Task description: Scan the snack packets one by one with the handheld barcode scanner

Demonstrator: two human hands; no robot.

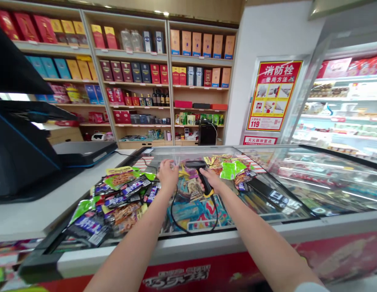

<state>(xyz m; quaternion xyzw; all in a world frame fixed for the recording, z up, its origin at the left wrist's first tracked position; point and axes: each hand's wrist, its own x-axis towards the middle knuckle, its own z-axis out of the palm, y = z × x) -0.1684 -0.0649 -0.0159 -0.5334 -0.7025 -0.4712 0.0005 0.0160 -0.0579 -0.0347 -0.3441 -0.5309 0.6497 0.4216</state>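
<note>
My right hand (208,179) is wrapped around the grip of a black barcode scanner (208,189) with yellow trim. The scanner's head points left, toward my other hand, and its cable loops down over the glass. My left hand (168,174) is raised over the freezer lid with its fingers bent together. A thin, pale, see-through bit shows at its fingertips; what it is I cannot make out. Left of that hand lies a heap of snack packets (124,194), dark purple, green and yellow. To the right of the scanner is a second pile of snack packets (232,168).
The chest freezer's glass lid (258,200) carries the packets, with frozen goods visible beneath. A dark checkout machine (20,150) stands on the white counter (18,219) at left. Shelves of boxes (136,73) line the back, and a lit display fridge (343,109) is at right.
</note>
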